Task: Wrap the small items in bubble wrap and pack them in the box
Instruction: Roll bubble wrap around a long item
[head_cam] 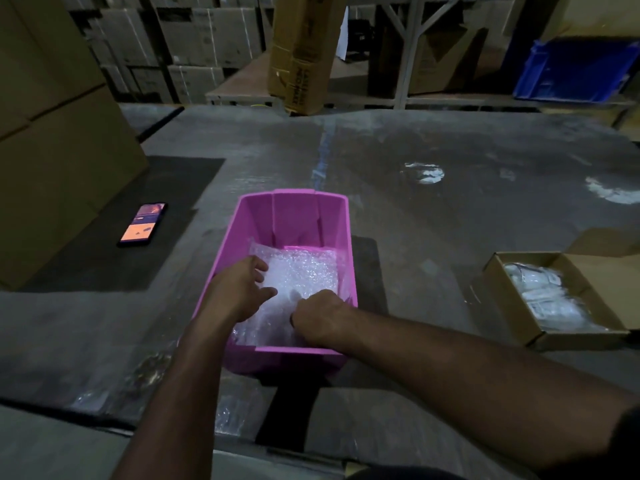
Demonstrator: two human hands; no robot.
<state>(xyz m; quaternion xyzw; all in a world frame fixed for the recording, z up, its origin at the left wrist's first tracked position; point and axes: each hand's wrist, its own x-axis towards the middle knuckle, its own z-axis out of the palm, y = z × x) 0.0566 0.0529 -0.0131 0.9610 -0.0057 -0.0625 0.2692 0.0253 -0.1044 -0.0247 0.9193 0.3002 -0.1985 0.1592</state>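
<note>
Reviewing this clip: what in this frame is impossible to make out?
Head view only:
- What lies under the bubble wrap in the pink bin: the wrap hides it.
- Right hand fingertips: curled under, grip unclear.
- Left hand rests on the wrap; palm side hidden.
- Items in the cardboard box: white packets, too blurred to identify.
- Phone screen: too small to read.

The room around me is dim and slightly soft, with grainy shadows at the back. Pale glare patches sit on the table (450,209), the bubble wrap (304,275) shines brightest, and straight lines bow at the edges.
</note>
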